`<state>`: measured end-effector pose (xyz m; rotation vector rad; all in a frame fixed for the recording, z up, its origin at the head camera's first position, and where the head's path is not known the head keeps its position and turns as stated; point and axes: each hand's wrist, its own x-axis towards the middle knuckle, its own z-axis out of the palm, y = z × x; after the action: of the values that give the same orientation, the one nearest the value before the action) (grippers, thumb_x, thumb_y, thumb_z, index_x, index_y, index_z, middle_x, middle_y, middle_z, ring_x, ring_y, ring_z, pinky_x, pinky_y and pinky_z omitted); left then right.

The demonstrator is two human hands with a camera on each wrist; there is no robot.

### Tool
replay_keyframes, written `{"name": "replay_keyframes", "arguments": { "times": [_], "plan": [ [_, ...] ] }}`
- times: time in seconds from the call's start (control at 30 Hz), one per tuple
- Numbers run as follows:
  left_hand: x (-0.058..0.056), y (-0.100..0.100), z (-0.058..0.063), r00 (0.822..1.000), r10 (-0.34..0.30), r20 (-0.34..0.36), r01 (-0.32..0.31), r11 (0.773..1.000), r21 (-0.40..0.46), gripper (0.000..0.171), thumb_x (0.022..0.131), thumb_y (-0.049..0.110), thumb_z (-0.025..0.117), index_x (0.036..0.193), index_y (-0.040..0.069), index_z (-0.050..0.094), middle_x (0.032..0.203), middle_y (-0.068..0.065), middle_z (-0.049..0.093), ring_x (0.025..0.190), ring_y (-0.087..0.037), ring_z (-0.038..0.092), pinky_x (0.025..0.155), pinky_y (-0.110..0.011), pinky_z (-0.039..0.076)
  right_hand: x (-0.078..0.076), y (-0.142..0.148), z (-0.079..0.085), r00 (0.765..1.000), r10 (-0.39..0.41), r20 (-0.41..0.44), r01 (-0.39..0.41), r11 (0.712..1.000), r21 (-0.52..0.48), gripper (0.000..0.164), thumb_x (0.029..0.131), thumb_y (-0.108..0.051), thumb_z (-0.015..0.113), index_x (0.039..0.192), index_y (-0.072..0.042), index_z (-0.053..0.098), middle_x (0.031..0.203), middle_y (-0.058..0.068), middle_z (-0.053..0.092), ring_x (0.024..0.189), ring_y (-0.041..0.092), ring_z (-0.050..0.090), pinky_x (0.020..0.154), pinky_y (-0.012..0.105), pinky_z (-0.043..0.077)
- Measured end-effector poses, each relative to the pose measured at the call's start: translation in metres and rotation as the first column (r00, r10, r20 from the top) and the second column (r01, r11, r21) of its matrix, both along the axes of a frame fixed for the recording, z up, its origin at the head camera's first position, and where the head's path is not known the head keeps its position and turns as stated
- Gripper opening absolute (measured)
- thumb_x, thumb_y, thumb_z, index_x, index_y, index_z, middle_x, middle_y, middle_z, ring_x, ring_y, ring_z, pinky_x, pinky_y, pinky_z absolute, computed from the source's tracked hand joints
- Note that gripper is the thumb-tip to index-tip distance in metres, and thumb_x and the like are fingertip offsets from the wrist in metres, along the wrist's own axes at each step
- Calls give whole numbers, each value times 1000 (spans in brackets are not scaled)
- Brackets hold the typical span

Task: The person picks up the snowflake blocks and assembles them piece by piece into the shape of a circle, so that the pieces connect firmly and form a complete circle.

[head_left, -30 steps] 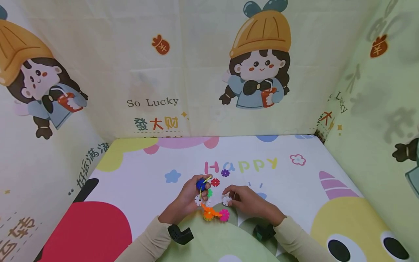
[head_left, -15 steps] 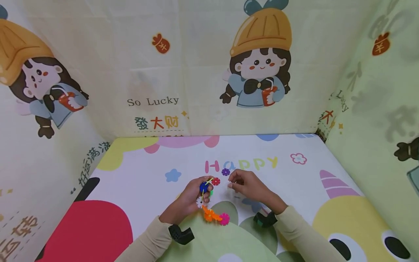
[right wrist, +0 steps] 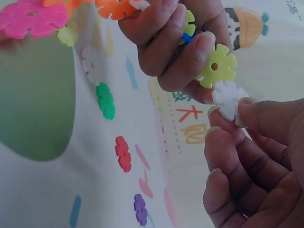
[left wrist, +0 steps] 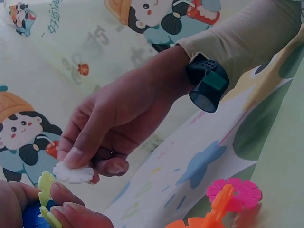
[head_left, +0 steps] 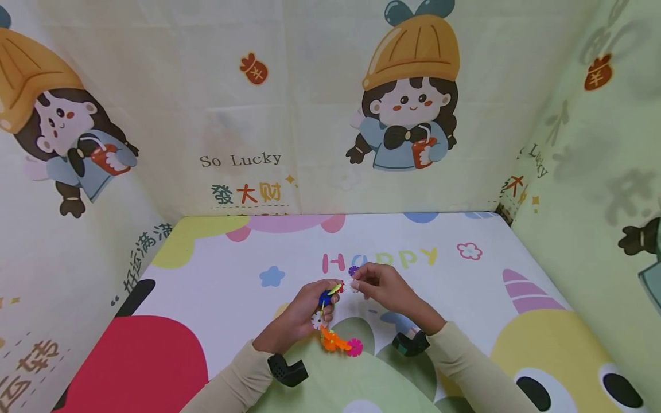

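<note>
My left hand (head_left: 302, 312) grips a linked cluster of notched plastic snowflake discs. A blue disc (head_left: 325, 299) sits inside its fingers, partly covered by them. From there a yellow-green disc (right wrist: 227, 69) sticks out toward the other hand. Below the palm, orange discs (head_left: 333, 341) and a pink disc (head_left: 354, 347) hang at the lower end. My right hand (head_left: 387, 289) pinches a white snowflake disc (right wrist: 229, 100) between thumb and fingers. In the right wrist view, this white disc's edge is right at the yellow-green one's rim.
On the table (head_left: 227, 287), beyond the left hand, lie loose green (right wrist: 105, 100), red (right wrist: 123, 154) and purple (right wrist: 140, 209) discs, plus another white disc (right wrist: 90, 65). Printed cloth walls (head_left: 315, 115) stand around the back and sides.
The right hand has lifted the white disc off the table, moved up, then come left toward the left hand. The left hand has shifted slightly right with its cluster.
</note>
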<state>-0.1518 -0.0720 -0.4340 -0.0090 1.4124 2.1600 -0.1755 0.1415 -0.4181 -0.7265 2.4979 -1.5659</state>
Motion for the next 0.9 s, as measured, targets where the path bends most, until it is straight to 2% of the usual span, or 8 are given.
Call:
{"name": "replay_keyframes", "arguments": {
  "times": [0.1,0.3,0.43,0.53,0.63,0.7,0.8,0.9],
  "plan": [
    [1,0,1,1000,-11,-1,11,1000,-6,42,102,25,48,131,-5,45,74,1,51,49,-8,40,51,-17,41,0,-3,1,1000,-20,-17,19,1000,-15,14,93,-18,67,98,-5,66,82,13,66,64,39,60,61,36,54],
    [3,1,3,1000,-18,-1,18,999,-27,40,102,26,47,131,-2,46,74,1,51,50,-9,40,52,-18,43,0,-6,3,999,-49,-20,48,998,-46,12,94,-14,67,99,-4,66,82,12,65,64,41,59,61,44,54],
    [3,1,3,1000,-5,0,5,1000,-26,37,103,28,48,126,-1,48,73,0,51,49,-8,40,52,-17,44,1,-7,5,999,-31,-14,31,999,-41,14,94,-14,67,101,-3,67,82,13,66,64,41,60,62,47,54],
    [2,1,3,1000,-1,0,1,1000,-18,34,102,29,49,120,0,50,72,1,51,49,-8,40,51,-17,43,1,-8,6,1000,-4,-9,4,1000,-29,18,95,-13,65,108,-2,69,82,9,68,64,40,60,63,48,54],
    [2,0,2,1000,9,8,-9,1000,-4,31,102,29,49,116,2,51,71,1,50,48,-9,39,50,-18,42,1,-8,7,999,32,-7,-32,999,-25,25,95,-9,63,119,0,66,85,11,70,65,40,61,63,46,55],
    [1,0,2,1000,13,13,-13,1000,4,31,103,29,48,117,2,51,71,2,51,48,-9,39,50,-18,42,1,-8,5,999,52,-6,-52,998,-36,30,95,-7,62,123,3,63,87,13,70,66,40,60,61,39,55],
    [1,0,2,1000,13,23,-14,1000,13,31,103,29,47,119,2,49,70,2,49,48,-9,37,48,-18,41,1,-9,3,998,61,-25,-62,997,-42,32,95,-3,62,125,6,61,88,17,70,67,39,60,57,29,52],
    [1,1,4,1000,-2,24,2,1000,20,31,104,29,43,119,3,46,69,3,46,48,-9,36,46,-17,38,2,-11,1,997,59,-47,-61,998,-36,31,94,-2,62,124,5,62,85,16,69,67,38,61,55,26,50]
  ]
}}
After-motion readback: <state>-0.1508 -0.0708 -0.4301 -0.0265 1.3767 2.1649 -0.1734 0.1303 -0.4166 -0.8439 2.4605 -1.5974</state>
